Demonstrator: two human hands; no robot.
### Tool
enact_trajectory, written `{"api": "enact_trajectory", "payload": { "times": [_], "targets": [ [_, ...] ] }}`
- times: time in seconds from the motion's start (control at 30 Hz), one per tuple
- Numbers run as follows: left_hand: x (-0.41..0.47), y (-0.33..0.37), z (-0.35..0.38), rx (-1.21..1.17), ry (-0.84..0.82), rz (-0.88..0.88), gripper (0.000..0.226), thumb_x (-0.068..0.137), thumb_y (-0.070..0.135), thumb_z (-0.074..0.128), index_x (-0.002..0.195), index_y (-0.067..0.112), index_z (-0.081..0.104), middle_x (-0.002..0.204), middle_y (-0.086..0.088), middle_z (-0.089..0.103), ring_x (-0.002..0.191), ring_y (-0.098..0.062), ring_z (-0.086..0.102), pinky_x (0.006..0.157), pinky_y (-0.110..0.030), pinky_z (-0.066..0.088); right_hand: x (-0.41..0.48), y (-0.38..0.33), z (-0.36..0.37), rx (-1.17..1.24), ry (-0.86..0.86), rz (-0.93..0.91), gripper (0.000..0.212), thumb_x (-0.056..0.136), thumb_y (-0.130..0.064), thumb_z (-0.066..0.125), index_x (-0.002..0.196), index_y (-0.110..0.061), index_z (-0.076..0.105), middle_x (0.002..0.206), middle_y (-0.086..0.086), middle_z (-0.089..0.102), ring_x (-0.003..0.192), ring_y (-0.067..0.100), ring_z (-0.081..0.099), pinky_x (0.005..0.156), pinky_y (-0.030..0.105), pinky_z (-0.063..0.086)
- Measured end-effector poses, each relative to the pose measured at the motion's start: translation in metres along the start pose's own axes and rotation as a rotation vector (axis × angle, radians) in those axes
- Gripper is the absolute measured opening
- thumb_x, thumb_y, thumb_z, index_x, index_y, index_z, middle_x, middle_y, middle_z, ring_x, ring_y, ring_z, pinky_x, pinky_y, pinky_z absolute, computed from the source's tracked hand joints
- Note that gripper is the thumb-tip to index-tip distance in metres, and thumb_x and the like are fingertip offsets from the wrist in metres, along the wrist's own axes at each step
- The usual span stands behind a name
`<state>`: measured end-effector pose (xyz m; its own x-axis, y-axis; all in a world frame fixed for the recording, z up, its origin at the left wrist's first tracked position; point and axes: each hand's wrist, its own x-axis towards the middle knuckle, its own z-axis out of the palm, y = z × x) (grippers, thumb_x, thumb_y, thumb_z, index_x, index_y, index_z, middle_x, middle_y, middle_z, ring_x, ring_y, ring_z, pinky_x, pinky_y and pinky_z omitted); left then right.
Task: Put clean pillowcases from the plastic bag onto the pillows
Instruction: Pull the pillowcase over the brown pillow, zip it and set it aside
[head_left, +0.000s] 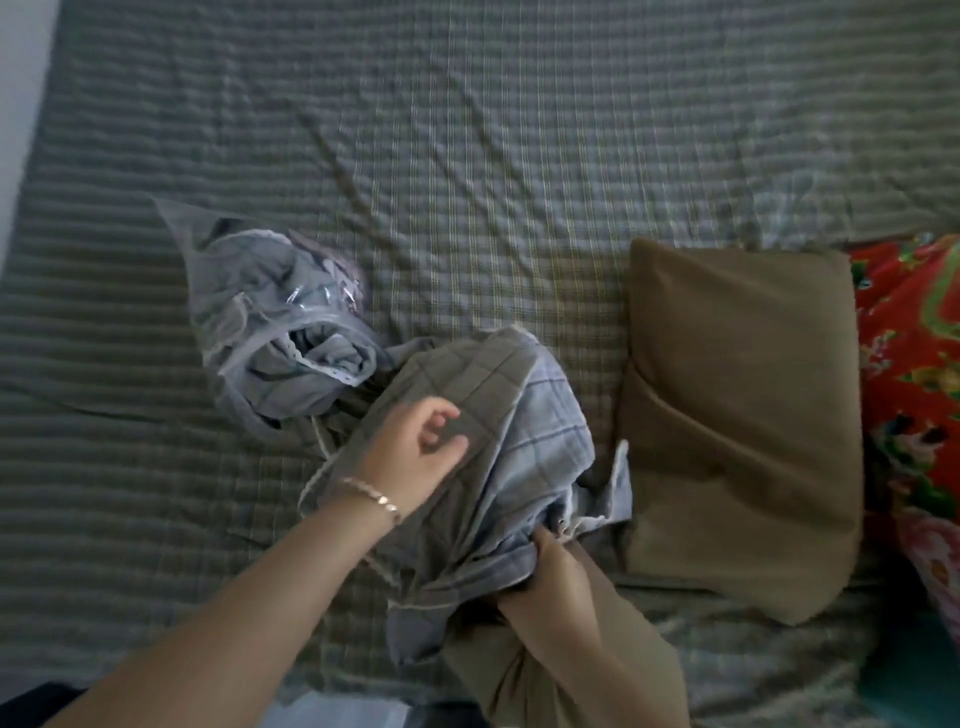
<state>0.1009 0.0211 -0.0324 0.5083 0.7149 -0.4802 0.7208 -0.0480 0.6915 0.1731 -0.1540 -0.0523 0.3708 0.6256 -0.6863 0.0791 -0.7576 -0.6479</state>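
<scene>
Just left of the brown pillow (737, 415), the checked grey pillowcase (524, 410) lies bunched, with the clear plastic bag (228, 306) of cloth further left. The left hand (415, 452) rests on the pillowcase, fingers loosely apart; the right hand (558, 577) clamps its hem, fingertips buried in cloth.

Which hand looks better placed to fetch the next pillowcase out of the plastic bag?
Probably the left hand: it holds nothing and lies nearer the plastic bag. The right hand grips the checked pillowcase by the near brown pillow, farther from the bag.
</scene>
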Motion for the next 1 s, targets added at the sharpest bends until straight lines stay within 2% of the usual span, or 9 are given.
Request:
{"api": "enact_trajectory", "payload": {
  "times": [0.13,0.3,0.43,0.5,0.53,0.63,0.73,0.87,1.0],
  "targets": [
    [0.043,-0.040,0.011,0.593,-0.170,-0.010,0.036,0.084,0.032,0.061,0.118,0.021,0.053,0.122,-0.002,0.047,0.114,-0.023,0.047,0.098,-0.036,0.041,0.040,0.003,0.024,-0.150,-0.059,0.042,0.023,0.080,-0.028,0.062,0.101,-0.030,0.055,0.098,-0.004,0.067,0.093,0.021,0.062,0.077,0.034,0.051],
    [0.055,-0.073,0.032,0.733,-0.048,0.050,0.019,0.092,0.021,0.047,0.108,0.020,0.056,0.115,0.000,0.051,0.113,-0.024,0.042,0.085,-0.036,0.043,0.072,0.013,0.001,-0.296,-0.250,-0.025,0.024,0.083,-0.044,0.059,0.098,-0.027,0.054,0.099,-0.005,0.062,0.093,0.017,0.060,0.075,0.029,0.048],
    [0.064,-0.077,0.050,0.700,0.075,-0.030,0.020,0.093,0.011,0.039,0.101,0.009,0.057,0.109,-0.010,0.056,0.109,-0.030,0.047,0.085,-0.034,0.035,0.081,0.039,-0.039,-0.568,0.188,-0.320,0.017,0.058,-0.033,0.059,0.066,-0.019,0.064,0.091,0.006,0.057,0.089,0.027,0.052,0.070,0.027,0.046],
    [0.063,-0.061,0.064,0.442,0.173,0.101,0.016,0.085,0.006,0.044,0.080,0.002,0.059,0.085,-0.018,0.060,0.084,-0.038,0.057,0.073,-0.030,0.031,0.087,0.052,-0.057,-0.676,0.185,-0.443,0.025,0.047,-0.031,0.063,0.065,-0.017,0.070,0.098,0.006,0.063,0.093,0.022,0.048,0.077,0.026,0.046],
    [0.056,-0.049,0.072,0.322,0.133,0.185,0.017,0.083,0.007,0.046,0.073,0.000,0.058,0.076,-0.019,0.059,0.075,-0.037,0.058,0.068,-0.029,0.030,0.087,0.056,-0.063,-0.690,0.100,-0.452,0.027,0.044,-0.035,0.063,0.063,-0.018,0.071,0.093,0.002,0.065,0.089,0.020,0.052,0.073,0.021,0.045],
    [0.037,-0.016,0.097,0.261,-0.437,0.243,0.017,0.092,0.012,0.047,0.088,-0.001,0.059,0.094,-0.018,0.059,0.093,-0.031,0.054,0.078,-0.027,0.035,0.088,0.080,-0.079,-0.770,-0.099,-0.402,0.017,0.043,-0.034,0.062,0.047,-0.018,0.063,0.054,-0.006,0.058,0.051,0.018,0.057,0.043,0.020,0.035],
    [0.067,-0.022,0.081,0.415,-0.511,0.135,0.020,0.094,0.020,0.049,0.102,0.007,0.060,0.108,-0.013,0.060,0.101,-0.028,0.055,0.084,-0.030,0.039,0.087,0.098,-0.091,-0.802,-0.141,-0.317,0.015,0.035,-0.033,0.066,0.040,-0.022,0.057,0.044,-0.011,0.052,0.041,0.011,0.053,0.039,0.019,0.031],
    [0.134,-0.062,0.023,0.620,0.036,-0.103,0.025,0.087,0.023,0.057,0.109,0.010,0.060,0.114,-0.012,0.060,0.107,-0.031,0.055,0.091,-0.036,0.044,0.090,0.094,-0.095,-0.634,-0.138,-0.223,0.023,0.049,-0.036,0.067,0.044,-0.023,0.048,0.049,-0.007,0.049,0.051,0.012,0.052,0.043,0.016,0.029],
    [0.160,-0.072,0.017,0.569,-0.339,-0.350,0.048,0.083,0.039,0.062,0.120,0.010,0.053,0.120,-0.010,0.060,0.108,-0.027,0.056,0.087,-0.030,0.043,0.103,0.088,-0.085,-0.409,-0.117,-0.028,0.012,0.066,-0.007,0.065,0.064,-0.017,0.059,0.072,-0.003,0.057,0.069,0.012,0.056,0.062,0.029,0.049]
  ]
}}
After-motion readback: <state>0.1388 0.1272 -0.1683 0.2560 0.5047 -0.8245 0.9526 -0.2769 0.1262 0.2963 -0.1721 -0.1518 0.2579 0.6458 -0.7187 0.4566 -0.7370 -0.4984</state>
